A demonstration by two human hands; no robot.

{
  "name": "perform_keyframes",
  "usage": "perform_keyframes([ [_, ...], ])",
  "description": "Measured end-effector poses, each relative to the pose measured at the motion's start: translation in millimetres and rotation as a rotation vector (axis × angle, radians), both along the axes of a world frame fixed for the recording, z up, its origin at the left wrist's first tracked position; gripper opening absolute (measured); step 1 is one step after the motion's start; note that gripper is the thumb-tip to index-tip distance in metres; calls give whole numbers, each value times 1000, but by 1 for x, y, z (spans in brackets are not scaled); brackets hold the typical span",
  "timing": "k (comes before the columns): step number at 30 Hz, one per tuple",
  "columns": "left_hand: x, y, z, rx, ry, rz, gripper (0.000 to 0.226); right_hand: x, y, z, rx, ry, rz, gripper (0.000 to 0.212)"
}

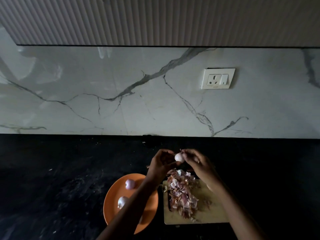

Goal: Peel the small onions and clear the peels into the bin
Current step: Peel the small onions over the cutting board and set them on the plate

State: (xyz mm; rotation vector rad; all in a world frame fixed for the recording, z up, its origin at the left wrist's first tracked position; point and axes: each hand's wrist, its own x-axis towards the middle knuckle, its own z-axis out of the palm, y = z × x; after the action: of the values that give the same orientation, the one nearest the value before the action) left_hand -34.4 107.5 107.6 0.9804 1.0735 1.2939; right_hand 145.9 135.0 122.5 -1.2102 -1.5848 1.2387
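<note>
Onion [178,157] is mid-air between my hands, above the counter [69,170], at 12 o'clock from the board [216,196]. It looks mostly bare and pale, with a scrap of skin sticking up at its top. My left hand [160,163] cups and grips it from 9 o'clock, fingers curled round it. My right hand [195,161] pinches that skin tag at the onion's top, from 3 o'clock.

Step in hand, as I judge it: stripping the last skin off this one.

Peels [181,193] sit heaped on the board, directly below my hands. Plate [112,205] is at 9 o'clock of the board, touching or just beside it; I can't tell which. It holds two onions: purple one [129,184] at its 12 o'clock, paler one [122,201] near centre. My left forearm hides part of the plate.

Next move calls for pulling the tag clear, dropping it on the heap and setting the onion on the plate. Bin isn't in view, and no peels are cleared yet.
</note>
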Motion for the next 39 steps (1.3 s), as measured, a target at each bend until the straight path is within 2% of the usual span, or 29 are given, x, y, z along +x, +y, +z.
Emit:
perform_keyframes([
  [4, 5, 2, -7, 11, 71, -24, 35, -4, -3, -4, -37, -15, -10, 28],
  [7, 6, 3, -9, -117, 119, 5, 10, 0, 3, -10, -54, 48, -60, 25],
  [9, 5, 7, -22, -184, 328, 29, 20, 4, 7, -14, -46, 45, -97, 19],
  [11, -1, 8, -33, -148, 601, 26, 14, 8, 8, -15, -66, 83, -127, 16],
  [12, -2, 7, -36, -116, 650, -2, 15, 9, 8, -15, -75, 106, -140, 14],
  [14, -1, 8, -40, -106, 691, -45, 30, 11, 8, -15, -103, 148, -162, 12],
  [15, 1, 7, -38, -111, 694, -43, 28, 13, 8, -16, -130, 171, -176, 11],
  [17, 4, 9, -37, -139, 730, -38, 6, 14, 7, -16, -183, 212, -189, 12],
  [18, 5, 9, -38, -142, 763, -38, 7, 14, 6, -18, -199, 219, -197, 11],
  [20, 7, 9, -43, -129, 748, -54, 7, 15, 4, -24, -211, 226, -212, 9],
  [23, 13, 4, -45, -117, 649, -111, 24, 17, 2, -35, -213, 183, -283, 3],
  [29, 29, 0, -40, -64, 394, -86, 47, 9, -5, -39, -120, -90, -353, 22],
  [33, 31, -2, -39, -11, 446, 18, 33, 0, -9, -35, -100, -188, -351, 31],
  [37, 32, -3, -41, -25, 359, 50, 37, -1, -9, -37, -196, -180, -516, 60],
  [39, 30, -5, -42, -45, 334, 81, 34, 0, -11, -31, -213, -68, -575, 49],
])
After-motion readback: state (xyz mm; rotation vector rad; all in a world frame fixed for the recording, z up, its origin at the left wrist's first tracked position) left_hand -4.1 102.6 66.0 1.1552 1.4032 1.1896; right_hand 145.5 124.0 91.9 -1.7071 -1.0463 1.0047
